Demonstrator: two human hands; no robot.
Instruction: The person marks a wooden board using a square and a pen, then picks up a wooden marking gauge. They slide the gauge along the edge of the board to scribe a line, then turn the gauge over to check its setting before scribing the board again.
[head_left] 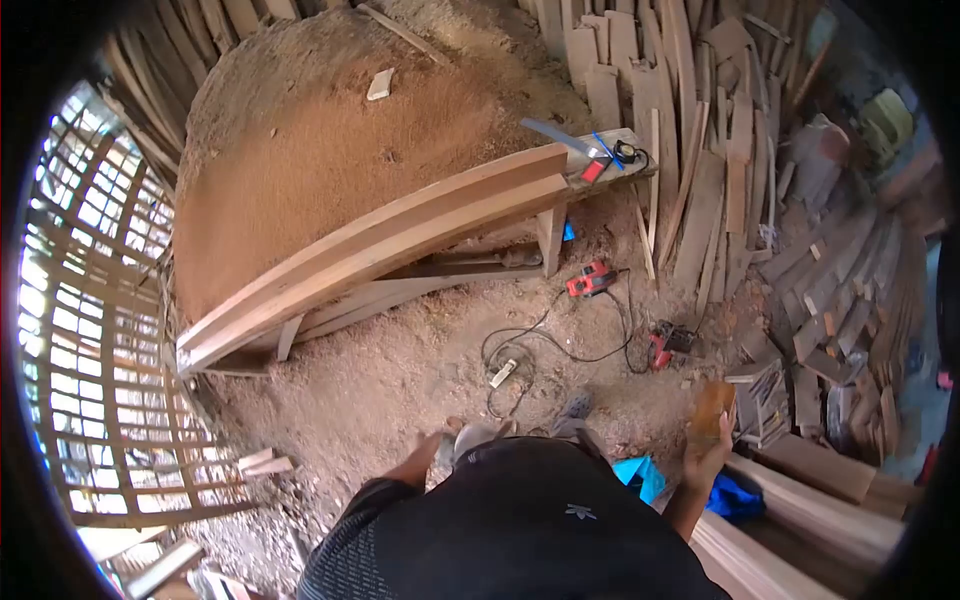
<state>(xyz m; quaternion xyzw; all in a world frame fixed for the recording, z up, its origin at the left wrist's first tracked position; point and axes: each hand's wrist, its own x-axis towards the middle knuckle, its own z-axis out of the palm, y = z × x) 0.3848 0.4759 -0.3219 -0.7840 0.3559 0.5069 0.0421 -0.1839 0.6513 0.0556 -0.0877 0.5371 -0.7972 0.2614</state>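
My right hand (707, 457) is raised at the right of my body, its fingers closed around an amber-brown, glassy-looking container (710, 408). What is inside the container does not show clearly. My left hand (437, 445) is low beside my left leg, near my foot; its fingers are mostly hidden. On the ground ahead lie a red and black power planer (592, 280) and a second red power tool (662, 346). A white power outlet block (503, 373) with a black cord sits closer to my feet.
Two long boards (380, 250) lie along a low bench ahead, with a handsaw (556, 134) and a tape measure (627, 152) at its right end. Behind rises a sawdust mound (330, 150). Stacked planks (700, 200) line the right; a lattice wall (100, 330) stands left.
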